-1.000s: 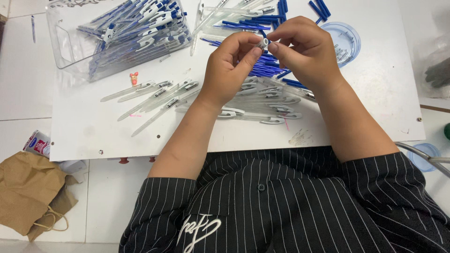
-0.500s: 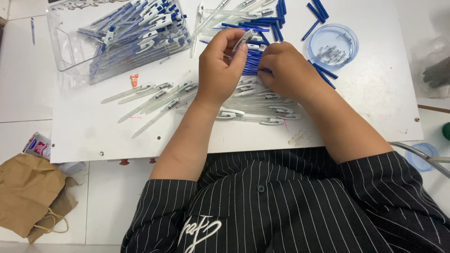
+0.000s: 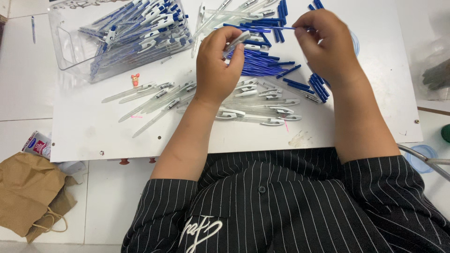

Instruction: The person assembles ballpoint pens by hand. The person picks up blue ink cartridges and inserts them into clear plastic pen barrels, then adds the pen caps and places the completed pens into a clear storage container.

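My left hand point(image 3: 218, 65) grips a clear pen barrel point(image 3: 236, 42) above the white board point(image 3: 89, 131). My right hand point(image 3: 326, 44) pinches one end of a thin blue refill point(image 3: 262, 26) that reaches left toward the barrel. Under both hands lies a pile of blue refills point(image 3: 260, 65). Nearer me lie clear pen barrels with clips point(image 3: 262, 110).
A clear plastic bin point(image 3: 124, 35) full of finished blue-and-white pens stands at the back left. More clear barrels point(image 3: 150, 100) lie left of my left wrist, beside a small orange figure point(image 3: 135, 79). A brown paper bag point(image 3: 28, 197) sits on the floor at left.
My right hand lifted from the refill pile and moved up and right, holding one blue refill. My left hand stayed in place with the barrel.
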